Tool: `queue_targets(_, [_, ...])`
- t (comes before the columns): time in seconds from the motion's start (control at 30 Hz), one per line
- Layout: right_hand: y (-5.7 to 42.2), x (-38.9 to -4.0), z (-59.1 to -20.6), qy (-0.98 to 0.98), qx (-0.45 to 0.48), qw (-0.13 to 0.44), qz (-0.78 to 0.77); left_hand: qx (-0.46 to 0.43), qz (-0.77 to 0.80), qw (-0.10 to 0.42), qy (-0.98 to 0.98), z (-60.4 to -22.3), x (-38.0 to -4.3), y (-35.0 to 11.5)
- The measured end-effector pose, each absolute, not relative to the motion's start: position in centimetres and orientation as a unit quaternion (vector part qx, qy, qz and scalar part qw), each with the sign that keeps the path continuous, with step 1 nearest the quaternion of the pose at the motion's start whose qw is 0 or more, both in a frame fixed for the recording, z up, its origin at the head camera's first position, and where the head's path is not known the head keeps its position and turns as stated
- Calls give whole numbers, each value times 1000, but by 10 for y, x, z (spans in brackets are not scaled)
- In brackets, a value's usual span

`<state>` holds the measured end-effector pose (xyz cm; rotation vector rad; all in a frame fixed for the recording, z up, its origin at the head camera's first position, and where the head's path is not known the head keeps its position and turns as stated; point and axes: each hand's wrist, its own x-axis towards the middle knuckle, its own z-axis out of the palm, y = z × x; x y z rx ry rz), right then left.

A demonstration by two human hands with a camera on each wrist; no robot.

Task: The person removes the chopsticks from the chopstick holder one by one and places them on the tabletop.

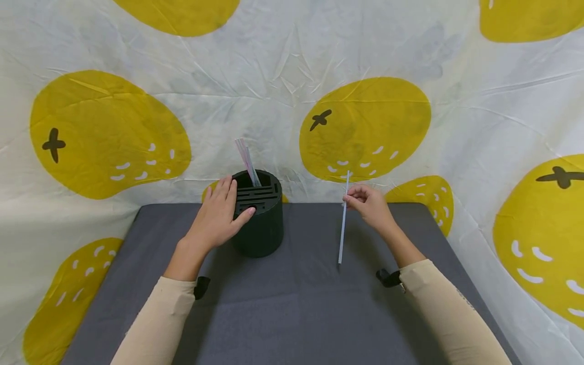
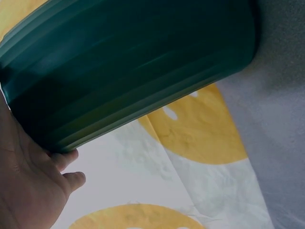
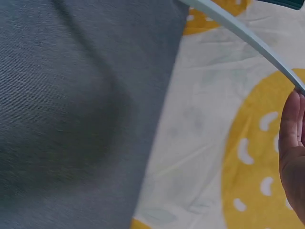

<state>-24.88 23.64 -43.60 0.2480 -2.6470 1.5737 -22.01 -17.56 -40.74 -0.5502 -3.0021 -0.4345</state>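
A dark green pen-holder-like pot [image 1: 258, 230] with a slotted top stands upright at the table's back left of centre. My left hand [image 1: 218, 213] rests along its left rim, fingers fairly straight and thumb over the front edge. In the left wrist view the ribbed side of the pot [image 2: 128, 71] fills the top, with part of the left hand [image 2: 33, 176] beside it. My right hand [image 1: 368, 205] pinches a thin pale blue straw [image 1: 343, 228] above its middle and holds it nearly upright, lower end close over the table. The right wrist view shows this straw [image 3: 248, 36] running into the fingertips.
Several pale pink and blue straws [image 1: 248, 161] lean in the pot's open rear compartment. A dark grey cloth covers the table [image 1: 292, 314]. Just behind its back edge hangs a white curtain [image 1: 255, 66] printed with large yellow fruit.
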Motion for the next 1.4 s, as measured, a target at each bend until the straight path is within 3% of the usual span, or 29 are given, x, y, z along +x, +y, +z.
queue_targets(0.9, [227, -241, -531, -876, -1, -135, 463, -185, -143, 39, -972, -412, -217, -174])
queue_targets(1.4, [219, -236, -542, -885, -26, -155, 439, -185, -149, 44, -970, -412, -215, -176])
